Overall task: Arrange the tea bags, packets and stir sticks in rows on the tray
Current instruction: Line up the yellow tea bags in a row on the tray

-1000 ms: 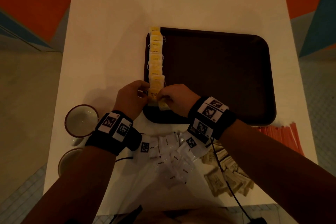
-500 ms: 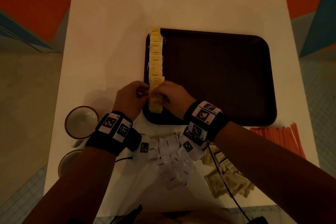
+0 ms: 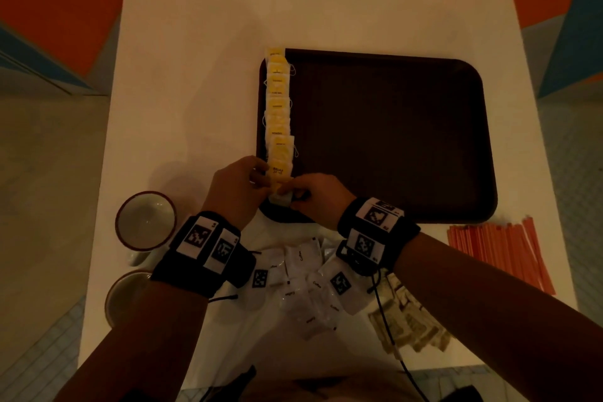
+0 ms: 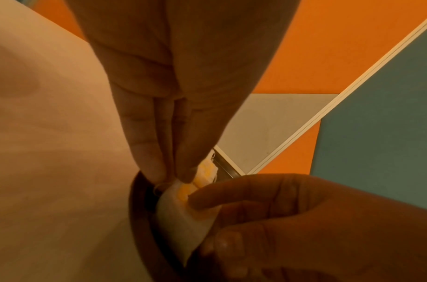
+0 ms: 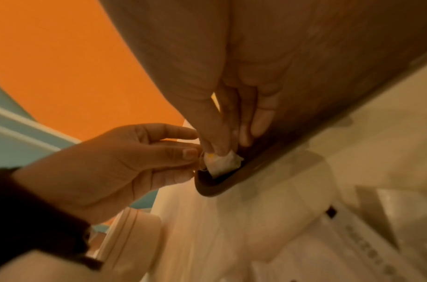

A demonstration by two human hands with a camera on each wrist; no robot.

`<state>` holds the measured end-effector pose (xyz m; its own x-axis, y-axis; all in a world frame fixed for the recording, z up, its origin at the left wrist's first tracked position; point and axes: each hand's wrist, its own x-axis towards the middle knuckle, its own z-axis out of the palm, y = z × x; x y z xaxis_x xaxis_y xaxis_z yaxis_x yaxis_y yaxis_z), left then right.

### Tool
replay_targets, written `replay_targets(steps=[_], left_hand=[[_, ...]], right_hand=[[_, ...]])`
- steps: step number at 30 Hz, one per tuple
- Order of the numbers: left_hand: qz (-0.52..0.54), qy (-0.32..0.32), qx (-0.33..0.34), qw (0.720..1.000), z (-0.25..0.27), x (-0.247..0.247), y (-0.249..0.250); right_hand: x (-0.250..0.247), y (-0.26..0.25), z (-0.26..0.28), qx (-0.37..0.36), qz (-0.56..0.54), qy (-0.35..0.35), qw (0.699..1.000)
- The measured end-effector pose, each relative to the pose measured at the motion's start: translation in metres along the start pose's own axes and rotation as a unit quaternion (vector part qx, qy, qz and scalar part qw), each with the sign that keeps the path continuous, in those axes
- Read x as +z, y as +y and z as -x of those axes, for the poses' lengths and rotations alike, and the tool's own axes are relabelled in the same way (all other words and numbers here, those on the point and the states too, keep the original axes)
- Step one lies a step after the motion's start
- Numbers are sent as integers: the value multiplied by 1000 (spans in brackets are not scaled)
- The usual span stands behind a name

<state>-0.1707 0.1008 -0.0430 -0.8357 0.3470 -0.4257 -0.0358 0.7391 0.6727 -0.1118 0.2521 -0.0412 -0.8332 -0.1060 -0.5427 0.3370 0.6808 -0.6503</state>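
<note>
A row of yellow tea bags [image 3: 277, 114] runs along the left edge of the dark brown tray [image 3: 391, 140]. At the near end of the row both hands meet on the nearest tea bag [image 3: 280, 197]. My left hand [image 3: 261, 178] pinches its left edge, and the left wrist view shows those fingertips [image 4: 183, 175] on the tea bag [image 4: 181, 213]. My right hand [image 3: 290, 194] pinches the right side of the tea bag [image 5: 222, 162], where its fingers [image 5: 217, 147] curl down just inside the tray's corner [image 5: 212, 188].
Two cups [image 3: 145, 220] [image 3: 125, 297] stand left of my left wrist. White coffee packets [image 3: 303, 287] and brown packets [image 3: 411, 326] lie heaped on the white table [image 3: 195, 75] under my forearms. Orange stir sticks [image 3: 499, 251] lie near the tray's near right corner.
The tea bag in my right hand went from just beside the row's near end onto it. Both hands now pinch it, and the right hand has drawn slightly toward me.
</note>
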Motion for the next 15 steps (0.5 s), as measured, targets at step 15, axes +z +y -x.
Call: replay_targets(steps=[15], left_hand=[[63, 0, -37, 997, 0, -9, -6]], right_hand=[[-6, -2, -14, 20, -25, -51, 998]])
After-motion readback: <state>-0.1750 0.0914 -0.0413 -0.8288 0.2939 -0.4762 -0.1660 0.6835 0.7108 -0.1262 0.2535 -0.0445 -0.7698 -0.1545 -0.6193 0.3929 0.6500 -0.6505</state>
